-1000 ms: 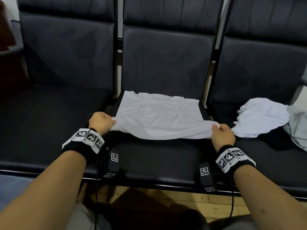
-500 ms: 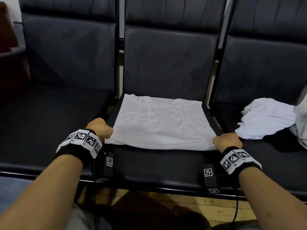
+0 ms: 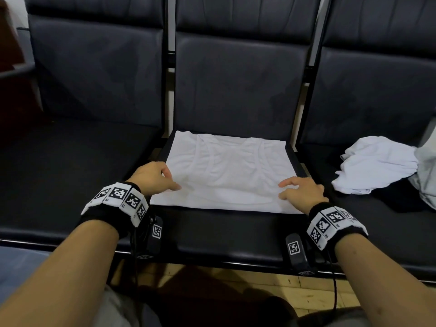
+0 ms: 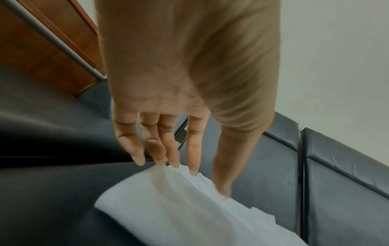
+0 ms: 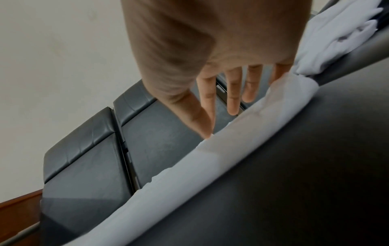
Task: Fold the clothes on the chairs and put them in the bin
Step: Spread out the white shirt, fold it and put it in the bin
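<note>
A white tank top lies flat and folded on the middle black chair seat. My left hand rests over its near left corner with straight fingers reaching onto the cloth. My right hand lies on the near right corner, fingers straight above the folded edge. Neither hand grips the fabric. No bin is in view.
A crumpled white garment and a pale grey one lie on the right chair seat, over something dark. The left seat is bare. Chair backs stand behind, a wooden floor shows below, and brown furniture stands at far left.
Both hands held the top's near corners and drew it toward me, laying it flat. Now they have let go and moved onto the cloth with fingers spread.
</note>
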Demonstrator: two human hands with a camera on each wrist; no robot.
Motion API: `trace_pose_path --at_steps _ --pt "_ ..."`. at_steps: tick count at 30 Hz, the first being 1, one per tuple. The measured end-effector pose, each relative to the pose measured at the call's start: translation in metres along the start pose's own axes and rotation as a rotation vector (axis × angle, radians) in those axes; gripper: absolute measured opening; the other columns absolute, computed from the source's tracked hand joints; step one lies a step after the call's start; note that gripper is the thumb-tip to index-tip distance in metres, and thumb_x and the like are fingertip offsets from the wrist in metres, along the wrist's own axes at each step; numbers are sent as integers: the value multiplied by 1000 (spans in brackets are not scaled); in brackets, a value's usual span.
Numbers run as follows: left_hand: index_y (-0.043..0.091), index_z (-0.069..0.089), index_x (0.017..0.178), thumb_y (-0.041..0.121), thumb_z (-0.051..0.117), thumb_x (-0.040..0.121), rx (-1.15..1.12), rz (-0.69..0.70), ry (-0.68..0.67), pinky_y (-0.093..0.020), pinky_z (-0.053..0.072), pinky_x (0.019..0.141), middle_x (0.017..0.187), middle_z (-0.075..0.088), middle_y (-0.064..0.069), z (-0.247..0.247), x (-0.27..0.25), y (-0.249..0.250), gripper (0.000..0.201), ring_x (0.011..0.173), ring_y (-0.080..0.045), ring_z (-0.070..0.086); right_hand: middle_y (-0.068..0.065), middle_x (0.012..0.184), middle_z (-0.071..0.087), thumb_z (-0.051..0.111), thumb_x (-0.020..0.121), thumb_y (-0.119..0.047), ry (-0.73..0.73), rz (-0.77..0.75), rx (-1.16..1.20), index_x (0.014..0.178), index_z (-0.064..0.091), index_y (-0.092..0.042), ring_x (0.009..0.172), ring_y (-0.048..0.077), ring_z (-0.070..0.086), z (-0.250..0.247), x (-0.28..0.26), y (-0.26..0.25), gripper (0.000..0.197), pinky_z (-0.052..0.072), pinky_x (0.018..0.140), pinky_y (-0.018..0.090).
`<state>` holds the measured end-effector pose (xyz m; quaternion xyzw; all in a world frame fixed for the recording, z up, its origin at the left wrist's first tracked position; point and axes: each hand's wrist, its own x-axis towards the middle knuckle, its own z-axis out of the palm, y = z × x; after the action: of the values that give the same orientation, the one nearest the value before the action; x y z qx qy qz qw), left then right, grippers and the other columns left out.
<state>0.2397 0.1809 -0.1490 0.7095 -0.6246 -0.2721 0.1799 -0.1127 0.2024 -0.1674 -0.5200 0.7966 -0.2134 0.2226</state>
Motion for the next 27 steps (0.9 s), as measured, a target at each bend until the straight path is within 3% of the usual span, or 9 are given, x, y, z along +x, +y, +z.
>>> trace_pose_path --at_steps 3,5,7,9,13,16,18,22,27 --pt "35 70 72 55 81 65 173 44 -105 -37 46 97 103 60 1 10 -4 0 24 112 -23 50 -7 127 53 69 78 -37 -144 -26 -202 89 73 -43 130 19 34 0 -1 -2 13 24 112 39" --pt "28 70 62 55 76 72 233 31 -163 -35 45 97 90 62 5 14 -8 4 29 108 -24 51 -4 124 53 64 80 -38 -186 -1 -354 102 71 -30 128 17 39 1 2 -4 24 27 109 37" --pt "20 72 63 56 68 79 250 1 -132 -35 45 95 85 63 3 14 -8 8 40 102 -23 54 0 115 56 63 75 -36 -174 48 -361 85 67 -21 118 21 47 1 4 -4 19 31 102 36" --pt "11 73 83 54 67 81 259 -31 31 -37 44 95 99 65 -6 11 -1 7 44 105 -27 53 2 109 60 58 61 -38 -67 122 -251 78 66 -17 109 28 50 -2 11 2 28 33 100 42" --pt "2 52 122 37 82 70 2 -285 205 -46 49 95 127 50 -22 3 2 -4 69 114 -38 52 13 118 59 51 62 -40 124 219 -78 106 63 -16 112 39 50 -9 25 30 52 37 101 49" --pt "-4 61 90 25 84 72 -205 -334 56 -39 57 72 87 66 -17 5 3 -12 41 80 -29 65 19 119 60 66 76 -36 76 302 43 111 59 -2 108 37 56 -16 14 38 49 45 92 38" --pt "2 58 69 20 82 75 -226 -320 53 -29 46 56 64 58 -9 5 1 -12 31 59 -20 54 18 117 62 70 83 -27 20 282 104 113 62 2 102 33 59 -19 15 44 43 44 82 31" --pt "5 61 70 18 80 77 -277 -241 54 -26 41 53 66 58 -8 3 1 -12 24 60 -18 52 10 105 66 73 82 -20 88 146 257 97 69 -8 101 30 61 -19 14 48 20 47 92 35" --pt "6 71 84 23 69 86 -225 -48 309 -30 48 77 81 67 -7 1 -5 -6 16 85 -27 62 6 73 49 55 94 -16 103 121 497 82 47 -17 53 18 47 -13 13 44 15 33 44 23"
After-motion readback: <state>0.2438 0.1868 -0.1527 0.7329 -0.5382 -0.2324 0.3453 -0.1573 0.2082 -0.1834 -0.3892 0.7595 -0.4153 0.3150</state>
